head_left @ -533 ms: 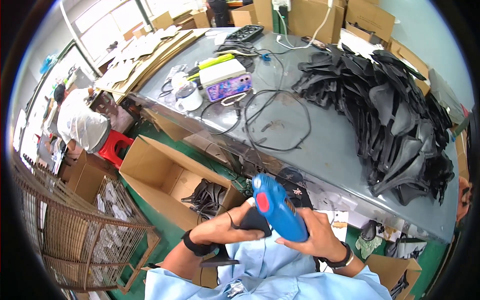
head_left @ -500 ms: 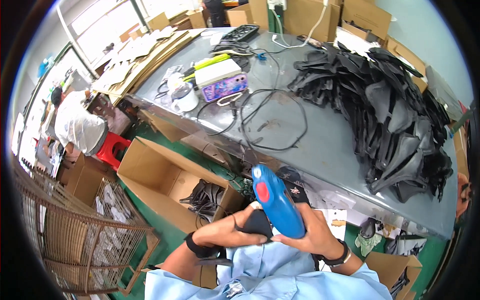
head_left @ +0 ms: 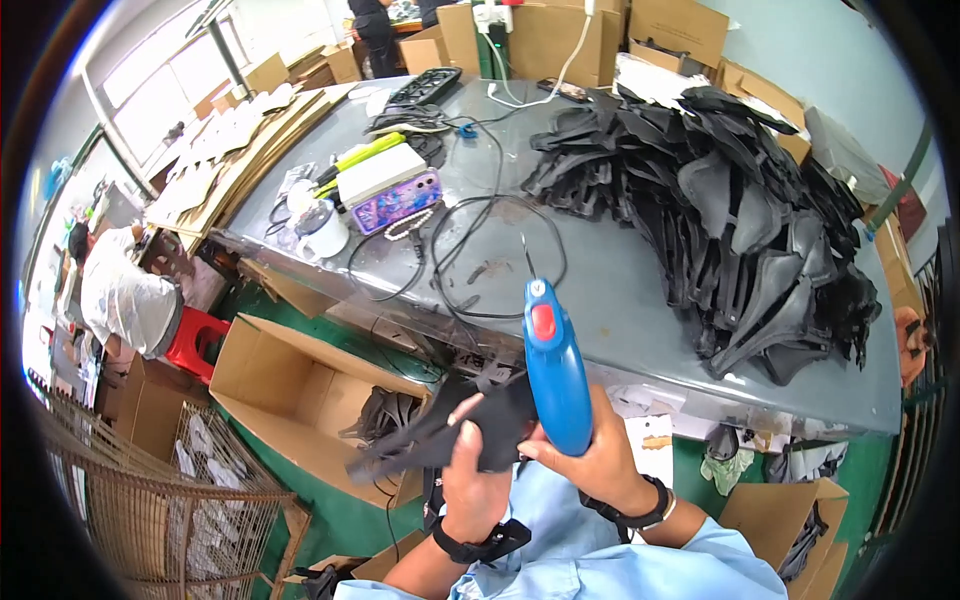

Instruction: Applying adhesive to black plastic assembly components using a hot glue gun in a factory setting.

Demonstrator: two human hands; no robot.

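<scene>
My right hand (head_left: 608, 462) is wrapped round a blue handheld tool (head_left: 560, 380) with a red button and a thin metal tip. The tool stands nearly upright, its tip pointing away from me over the table's near edge. Just left of it, my left hand (head_left: 474, 492) grips a black, flat, shaped piece (head_left: 503, 428), with thumb and fingers on it. Blurred strap-like ends of the piece stretch out to the left. The piece lies close against the tool's lower body; whether they touch I cannot tell.
A big heap of similar black pieces (head_left: 720, 210) covers the right of the grey table (head_left: 620, 310). A looped black cable, purple phone (head_left: 398, 203) and white mug (head_left: 322, 232) lie left. Below stand an open cardboard box (head_left: 290, 375) and wire basket (head_left: 150, 510). Someone (head_left: 125, 295) sits far left.
The black piece has swung out to the left and now shows more of itself. My left hand has turned with fingers upward. The tool is more upright, and the whole view has shifted.
</scene>
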